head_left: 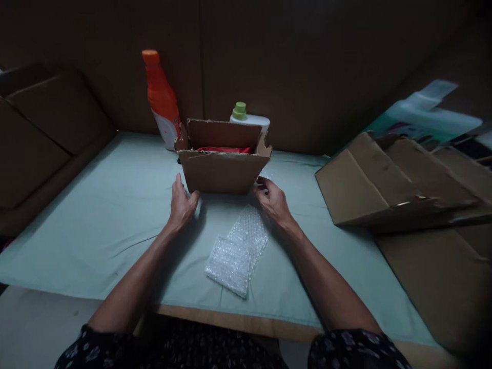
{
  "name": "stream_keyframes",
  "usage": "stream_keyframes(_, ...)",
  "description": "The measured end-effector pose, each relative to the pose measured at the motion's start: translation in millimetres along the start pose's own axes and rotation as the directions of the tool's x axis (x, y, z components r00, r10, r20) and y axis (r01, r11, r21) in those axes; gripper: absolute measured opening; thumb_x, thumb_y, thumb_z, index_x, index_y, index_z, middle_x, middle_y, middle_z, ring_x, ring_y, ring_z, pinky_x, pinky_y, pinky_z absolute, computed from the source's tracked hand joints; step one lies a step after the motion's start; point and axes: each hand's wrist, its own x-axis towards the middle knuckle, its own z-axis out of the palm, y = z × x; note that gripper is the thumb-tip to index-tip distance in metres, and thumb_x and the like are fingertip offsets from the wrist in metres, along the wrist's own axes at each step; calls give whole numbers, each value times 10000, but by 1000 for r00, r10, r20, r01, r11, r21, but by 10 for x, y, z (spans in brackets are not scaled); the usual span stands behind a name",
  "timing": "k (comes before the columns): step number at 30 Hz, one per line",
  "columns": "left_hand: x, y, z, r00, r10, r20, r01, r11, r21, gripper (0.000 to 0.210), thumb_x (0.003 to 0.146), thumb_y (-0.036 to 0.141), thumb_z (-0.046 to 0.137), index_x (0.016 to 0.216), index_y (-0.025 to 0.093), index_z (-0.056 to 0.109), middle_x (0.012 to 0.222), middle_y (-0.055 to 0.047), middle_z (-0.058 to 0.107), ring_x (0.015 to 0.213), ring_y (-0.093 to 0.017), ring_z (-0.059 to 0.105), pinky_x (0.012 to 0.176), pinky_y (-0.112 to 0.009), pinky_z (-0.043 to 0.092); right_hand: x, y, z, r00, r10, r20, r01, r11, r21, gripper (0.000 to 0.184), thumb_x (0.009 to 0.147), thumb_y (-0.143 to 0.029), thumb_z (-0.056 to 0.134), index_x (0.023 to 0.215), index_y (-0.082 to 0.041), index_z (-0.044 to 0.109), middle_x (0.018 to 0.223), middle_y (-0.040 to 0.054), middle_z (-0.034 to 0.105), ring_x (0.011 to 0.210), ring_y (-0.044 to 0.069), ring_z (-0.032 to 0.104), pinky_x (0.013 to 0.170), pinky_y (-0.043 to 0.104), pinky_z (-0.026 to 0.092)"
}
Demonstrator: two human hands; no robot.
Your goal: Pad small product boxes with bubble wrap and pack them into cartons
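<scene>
Open-topped brown cardboard box [226, 173] with ragged rim edges stood on the pale teal cloth-covered worktop [126, 195], at 12 o'clock from the person, a glossy red item [223, 149] showing inside. Left hand [184, 204] sat at the box's 7 o'clock corner, palm inward, thumb spread from fingers, nothing gripped. Right hand [272, 200] sat at 5 o'clock, fingers half curled, also gripping nothing; whether either touched the cardboard, couldn't tell.

Main risk, as judged: uneven pressure at those low corners could twist the box or tip it backward, since nothing braced its far side from the hands. Flat white bottle with green cap [249, 120] was close behind at 1 o'clock, tall orange-red bottle [163, 100] at 10 to 11; a shove toward 12 could knock either. Clear bubble wrap sheet [238, 256] lay loose at 6 o'clock between the forearms, so a dragging wrist or a box pulled nearer could snag or crumple it. Torn-looking rim might bend if grabbed there.
</scene>
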Motion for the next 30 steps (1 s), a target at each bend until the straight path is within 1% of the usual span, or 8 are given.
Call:
stream_keyframes(3,-492,15,-113,992,91,91,-101,989,106,670,870,300,604,1497,204,390,1389,-164,546,1262,-320,546,1056,-545,471,-432,229,-104,993,-118,-10,114,976,-183,403,920,-373,536,1240,-172,674,1261,152,694,1146,317,624,976,493,481)
stream_keyframes(8,-1185,87,51,850,232,472,-359,912,197,451,764,225,665,1209,153,640,1424,-200,552,1395,-395,430,1142,-630,361,-861,386,-68,993,-118,23,117,902,-416,367,888,-404,600,1128,-140,684,1339,218,637,1206,399,561,943,547,446)
stream_keyframes(12,-1349,236,-15,860,262,437,-373,908,190,119,799,130,582,876,183,656,1397,-181,595,1388,-376,472,1097,-612,427,-825,138,22,973,-218,78,232,911,-340,115,904,-225,552,867,-203,659,1116,116,737,1081,288,627,911,425,441)
stream_keyframes(16,-1549,587,-563,871,365,328,-386,922,-2,134,889,129,530,928,222,618,1372,-158,637,1259,-283,618,976,-480,556,-641,-205,137,959,-277,53,281,916,-286,126,937,-185,521,902,-208,640,1010,74,745,1001,242,640,926,391,423)
stream_keyframes(20,-1773,881,-872,763,426,486,-389,903,-181,190,893,105,518,954,239,640,1207,-129,735,1129,-258,695,959,-464,574,-364,-425,377,954,-294,64,300,921,-246,138,947,-208,526,922,-208,661,973,75,741,995,259,634,955,422,418)
stream_keyframes(25,-1961,796,-671,623,381,683,-260,925,-278,203,902,117,535,1018,218,668,1009,-88,773,960,-226,724,879,-412,582,-456,-414,311,955,-275,113,294,934,-204,300,877,-247,624,1163,-171,671,1219,144,707,1131,329,615,977,510,453)
stream_keyframes(28,-2008,720,-596,709,277,648,-150,958,-245,167,933,167,527,986,218,678,947,-68,771,900,-205,723,827,-362,581,-868,-326,-132,917,-279,284,278,960,43,430,899,-366,625,1303,-217,620,1300,114,676,1160,292,636,978,484,508)
stream_keyframes(30,-1967,691,-566,789,152,596,-48,981,-188,156,947,226,526,958,220,682,889,-50,761,821,-188,711,755,-327,575,-1195,-308,-445,821,-307,482,210,947,244,520,905,-437,625,1393,-266,563,1282,86,692,1135,264,669,953,449,547)
